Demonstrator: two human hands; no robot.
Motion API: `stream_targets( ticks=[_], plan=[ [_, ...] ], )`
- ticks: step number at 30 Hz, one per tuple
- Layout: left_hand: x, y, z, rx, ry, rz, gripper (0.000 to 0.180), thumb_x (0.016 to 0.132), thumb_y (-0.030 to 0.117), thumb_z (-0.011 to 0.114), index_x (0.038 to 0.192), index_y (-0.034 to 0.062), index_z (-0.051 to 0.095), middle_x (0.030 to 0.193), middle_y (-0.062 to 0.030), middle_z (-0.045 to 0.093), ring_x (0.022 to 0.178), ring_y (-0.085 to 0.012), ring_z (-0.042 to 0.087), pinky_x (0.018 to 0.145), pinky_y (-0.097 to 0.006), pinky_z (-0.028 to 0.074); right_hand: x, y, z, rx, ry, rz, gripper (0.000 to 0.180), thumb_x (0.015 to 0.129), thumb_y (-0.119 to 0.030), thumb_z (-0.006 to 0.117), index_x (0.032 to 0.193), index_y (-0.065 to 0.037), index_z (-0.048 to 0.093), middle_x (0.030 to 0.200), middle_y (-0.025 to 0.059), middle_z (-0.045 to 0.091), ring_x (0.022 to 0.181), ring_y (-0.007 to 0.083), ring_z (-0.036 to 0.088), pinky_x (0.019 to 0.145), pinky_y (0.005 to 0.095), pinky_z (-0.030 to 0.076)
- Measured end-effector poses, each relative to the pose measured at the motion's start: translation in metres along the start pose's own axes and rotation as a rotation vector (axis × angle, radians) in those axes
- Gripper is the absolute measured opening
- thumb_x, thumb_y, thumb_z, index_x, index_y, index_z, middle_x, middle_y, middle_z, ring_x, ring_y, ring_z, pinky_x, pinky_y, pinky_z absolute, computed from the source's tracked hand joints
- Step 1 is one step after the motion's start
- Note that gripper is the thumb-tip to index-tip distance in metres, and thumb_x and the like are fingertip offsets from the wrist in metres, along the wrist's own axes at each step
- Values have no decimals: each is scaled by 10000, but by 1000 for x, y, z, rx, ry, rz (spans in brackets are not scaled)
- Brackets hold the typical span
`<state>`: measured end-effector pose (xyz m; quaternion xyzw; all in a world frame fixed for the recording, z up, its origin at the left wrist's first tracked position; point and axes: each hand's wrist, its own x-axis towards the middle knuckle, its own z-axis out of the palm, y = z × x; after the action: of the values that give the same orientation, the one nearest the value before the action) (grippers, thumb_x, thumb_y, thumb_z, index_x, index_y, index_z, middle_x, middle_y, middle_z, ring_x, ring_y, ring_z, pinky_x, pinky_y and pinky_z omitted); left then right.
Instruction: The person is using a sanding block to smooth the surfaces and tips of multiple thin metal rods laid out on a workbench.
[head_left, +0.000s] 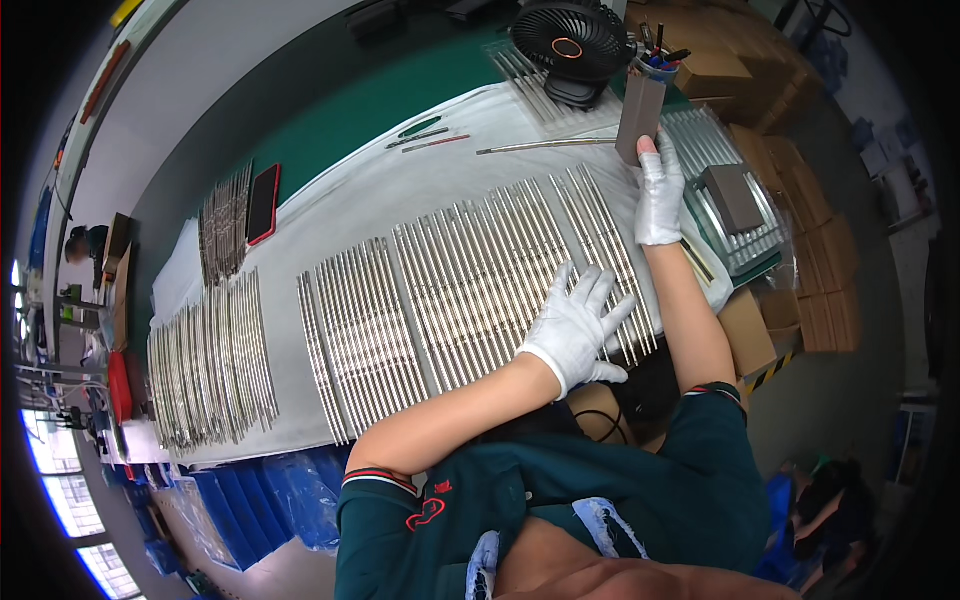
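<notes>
My left hand (578, 322), in a white glove, lies flat with fingers spread on rows of thin shiny metal rods (470, 285) laid side by side on a white cloth (400, 195). My right hand (660, 190), also gloved, grips a grey rectangular block (641, 115) by its lower end, holding it upright at the far edge of the rods. A single loose rod (545, 147) lies crosswise just left of the block.
More rods (210, 365) lie in batches at the left, beside a red phone (263, 203). A black fan (572, 45) and a pen cup (660, 62) stand at the back. A tray of rods with another grey block (733, 197) sits right. Cardboard boxes (800, 170) line the right side.
</notes>
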<state>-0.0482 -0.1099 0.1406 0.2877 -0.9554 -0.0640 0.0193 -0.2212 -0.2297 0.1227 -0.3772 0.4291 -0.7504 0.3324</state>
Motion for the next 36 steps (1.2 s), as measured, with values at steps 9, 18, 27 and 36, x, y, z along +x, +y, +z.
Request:
stream_targets(
  ticks=[9,18,27,36],
  plan=[
    [-14,-2,-15,51,-97,-29,938,739,762,498,1396,96,430,1407,-199,435,1353,-329,365,1123,-564,156,-3,-2,5,3,16,26,514,908,-226,662,1341,2,502,1263,60,567,1140,127,513,1011,264,376],
    [3,5,4,-46,91,9,982,725,759,520,1395,49,420,1406,-202,435,1355,-333,361,1119,-557,176,-4,-4,6,-54,8,1,513,911,-231,659,1342,-2,503,1275,60,562,1142,128,514,1007,263,378],
    [26,9,12,-71,89,48,1004,707,768,534,1401,52,408,1409,-207,429,1351,-343,363,1115,-558,187,-2,-3,3,-58,-1,-4,526,916,-261,652,1345,1,500,1265,60,568,1143,133,512,1007,264,370],
    [20,-11,5,-52,97,-43,987,720,757,525,1403,54,415,1436,-226,397,1376,-354,328,1124,-554,157,-4,-2,0,-227,-127,-47,517,899,-230,678,1343,-26,509,1255,66,574,1076,128,545,937,281,435]
  ],
)
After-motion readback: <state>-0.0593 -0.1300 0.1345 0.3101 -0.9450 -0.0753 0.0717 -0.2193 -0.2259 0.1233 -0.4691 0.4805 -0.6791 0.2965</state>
